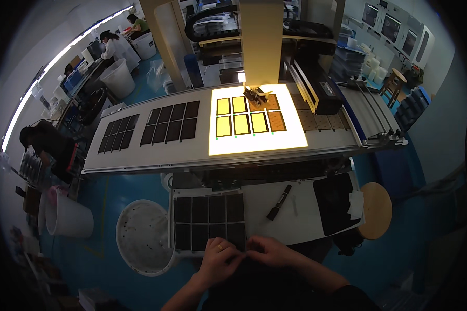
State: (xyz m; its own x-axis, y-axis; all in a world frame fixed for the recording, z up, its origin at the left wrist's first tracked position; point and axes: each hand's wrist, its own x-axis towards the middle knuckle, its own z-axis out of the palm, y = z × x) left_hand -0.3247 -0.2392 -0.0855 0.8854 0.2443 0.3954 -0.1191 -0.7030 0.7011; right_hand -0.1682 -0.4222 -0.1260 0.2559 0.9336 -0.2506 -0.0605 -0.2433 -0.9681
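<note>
Left hand (219, 260) and right hand (271, 251), curled inward, nearly meet.

pt of dark sheet (209, 210) hidden by l hand (219, 260), grip of r hand (271, 251) unclear.

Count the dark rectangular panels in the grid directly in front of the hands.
8 dark rectangular panels: four in the upper row, four in the lower row, its right end partly behind the bare left hand.

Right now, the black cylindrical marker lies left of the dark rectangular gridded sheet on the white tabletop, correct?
No, the side is wrong: the head view shows the black cylindrical marker right of the dark rectangular gridded sheet on the white tabletop.
</note>
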